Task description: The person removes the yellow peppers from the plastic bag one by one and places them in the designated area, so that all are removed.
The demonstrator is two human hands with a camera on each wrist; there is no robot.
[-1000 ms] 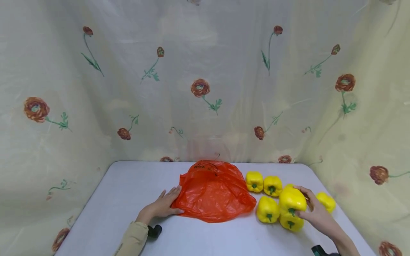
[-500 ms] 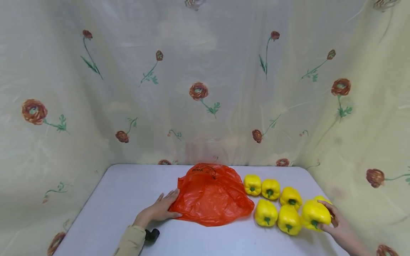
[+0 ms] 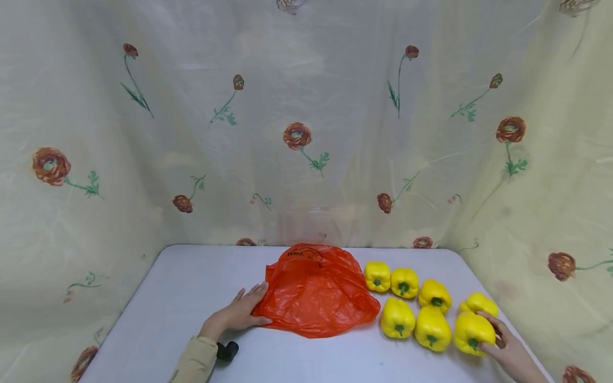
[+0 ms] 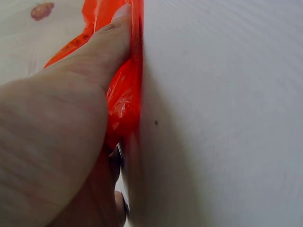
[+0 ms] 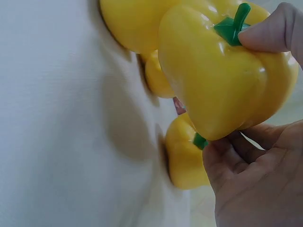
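At the right of the table, my right hand (image 3: 508,348) grips a yellow bell pepper (image 3: 474,333), thumb by its green stem and fingers round the far side. In the right wrist view this held pepper (image 5: 222,71) hangs close over the table, its shadow beside it. Another yellow pepper (image 3: 479,304) sits just behind it. My left hand (image 3: 239,311) rests with straight fingers on the left edge of a red plastic bag (image 3: 316,298) lying flat, thumb on its near corner. From the left wrist, the bag (image 4: 124,101) shows under the thumb.
Several more yellow peppers stand in two loose rows right of the bag, such as the near pepper (image 3: 397,318) and the back pepper (image 3: 377,276). The white table (image 3: 206,276) meets a flowered curtain (image 3: 306,213) at its back and sides.
My right hand has carried the yellow bell pepper rightward from over the other peppers, then lowered it at the front right. My left hand stays on the bag.
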